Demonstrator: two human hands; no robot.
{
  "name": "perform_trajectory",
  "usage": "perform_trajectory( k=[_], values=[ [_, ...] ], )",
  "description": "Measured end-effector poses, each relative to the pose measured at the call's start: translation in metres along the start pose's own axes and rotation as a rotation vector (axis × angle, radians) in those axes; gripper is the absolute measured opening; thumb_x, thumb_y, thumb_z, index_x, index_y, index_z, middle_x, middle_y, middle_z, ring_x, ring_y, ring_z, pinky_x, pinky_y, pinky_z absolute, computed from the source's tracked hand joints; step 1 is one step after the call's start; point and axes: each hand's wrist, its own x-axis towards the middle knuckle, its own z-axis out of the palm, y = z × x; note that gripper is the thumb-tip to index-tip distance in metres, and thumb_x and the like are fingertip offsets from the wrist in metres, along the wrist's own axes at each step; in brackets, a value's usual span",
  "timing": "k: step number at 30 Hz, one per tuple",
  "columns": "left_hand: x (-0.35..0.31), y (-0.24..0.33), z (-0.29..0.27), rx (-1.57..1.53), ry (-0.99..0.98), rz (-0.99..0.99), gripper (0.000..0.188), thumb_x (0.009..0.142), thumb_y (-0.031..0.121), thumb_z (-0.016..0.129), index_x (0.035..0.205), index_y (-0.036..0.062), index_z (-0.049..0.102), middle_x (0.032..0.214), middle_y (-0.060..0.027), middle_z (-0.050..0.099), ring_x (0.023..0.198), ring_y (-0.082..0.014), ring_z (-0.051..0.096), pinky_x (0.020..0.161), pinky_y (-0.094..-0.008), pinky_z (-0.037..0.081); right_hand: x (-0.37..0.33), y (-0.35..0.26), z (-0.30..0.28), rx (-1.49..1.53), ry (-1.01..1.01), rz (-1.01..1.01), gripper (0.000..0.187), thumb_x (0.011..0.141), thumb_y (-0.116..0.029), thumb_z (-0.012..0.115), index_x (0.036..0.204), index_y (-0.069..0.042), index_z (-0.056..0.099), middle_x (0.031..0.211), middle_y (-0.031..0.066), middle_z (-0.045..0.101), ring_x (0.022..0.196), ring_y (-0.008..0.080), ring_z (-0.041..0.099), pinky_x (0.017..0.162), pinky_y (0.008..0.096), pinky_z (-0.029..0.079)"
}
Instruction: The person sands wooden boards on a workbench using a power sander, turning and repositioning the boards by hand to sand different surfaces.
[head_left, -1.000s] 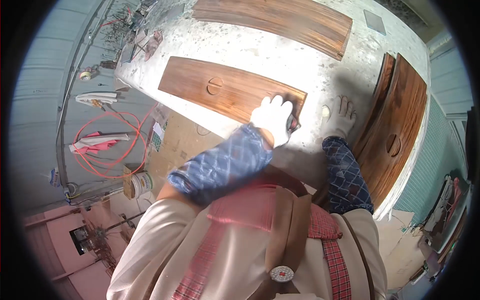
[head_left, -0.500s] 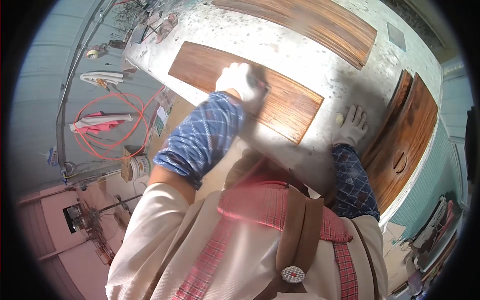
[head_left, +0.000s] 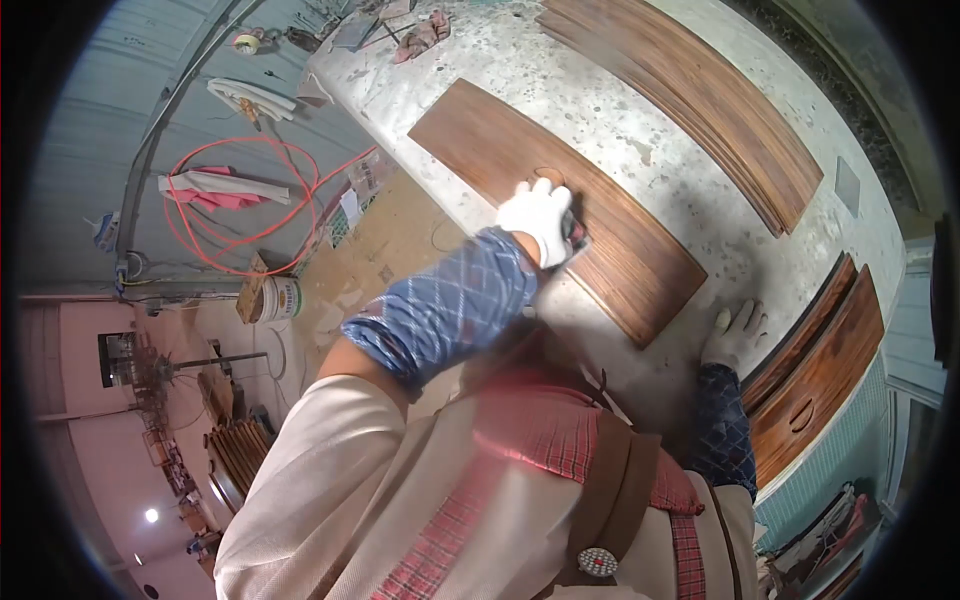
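A brown wood-grained board (head_left: pixel 640 235) lies slantwise on the pale, speckled table (head_left: pixel 480 75). My left hand (head_left: pixel 537 215), in a white glove, is at the board's near edge, about halfway along it. Its fingers are closed around a small dark and reddish object (head_left: pixel 574 233) resting against the board; most of it is hidden, so its kind is unclear. My right hand (head_left: pixel 733 335), also gloved, lies on the table just beyond the board's right end. The right fingers are stretched out and hold nothing.
A stack of similar boards (head_left: pixel 720 120) is at the far right. More dark boards (head_left: pixel 820 370), one with a curved slot, lie beside my right arm. A rag (head_left: pixel 422 38) sits at the far left corner. An orange hose (head_left: pixel 315 190) and a white bucket (head_left: pixel 280 298) are left of the table.
My left hand has moved along the board to its near edge, with the small object still in it. The whole view has shifted; my right hand stays flat on the table.
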Motion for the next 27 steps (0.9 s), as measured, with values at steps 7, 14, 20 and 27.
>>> perform_trajectory(
  k=[7, 14, 20, 27],
  values=[
    [0.089, -0.119, -0.075, 0.14, -0.136, -0.278, 0.042, 0.082, 0.039, 0.08, 0.112, 0.0085, 0.078, 0.119, -0.0198, 0.073, 0.115, -0.0346, 0.069, 0.1, -0.0425, 0.056, -0.003, -0.005, -0.007, -0.042, -0.064, 0.047, 0.06, 0.105, -0.041, 0.049, 0.156, -0.01, 0.045, 0.165, 0.0138, 0.04, 0.151, 0.0342, 0.037, 0.124, 0.0517, 0.027],
    [0.172, -0.276, -0.055, -0.034, 0.035, -0.25, 0.032, 0.056, 0.023, 0.085, 0.081, 0.0062, 0.077, 0.072, -0.0087, 0.069, 0.07, -0.0269, 0.068, 0.063, -0.0395, 0.054, -0.003, -0.003, -0.006, -0.117, -0.044, -0.01, 0.06, 0.107, -0.041, 0.046, 0.155, -0.005, 0.047, 0.163, 0.0172, 0.043, 0.149, 0.0358, 0.039, 0.125, 0.0503, 0.024],
    [0.118, -0.203, -0.032, 0.162, 0.123, -0.005, 0.041, 0.06, 0.026, 0.083, 0.095, 0.0075, 0.072, 0.088, -0.0168, 0.07, 0.083, -0.0378, 0.069, 0.075, -0.0478, 0.056, -0.001, 0.001, -0.003, -0.042, -0.045, 0.015, 0.062, 0.106, -0.042, 0.05, 0.156, -0.006, 0.046, 0.164, 0.016, 0.041, 0.151, 0.0363, 0.036, 0.125, 0.0519, 0.023],
    [0.026, -0.023, -0.006, 0.097, -0.108, 0.191, 0.036, 0.081, 0.033, 0.075, 0.108, 0.0103, 0.068, 0.109, -0.0175, 0.062, 0.1, -0.0385, 0.062, 0.084, -0.0498, 0.055, 0.002, 0.0, 0.006, 0.003, -0.113, 0.086, 0.067, 0.103, -0.045, 0.051, 0.159, -0.009, 0.041, 0.166, 0.0153, 0.038, 0.153, 0.0381, 0.032, 0.125, 0.0557, 0.022]
  ],
)
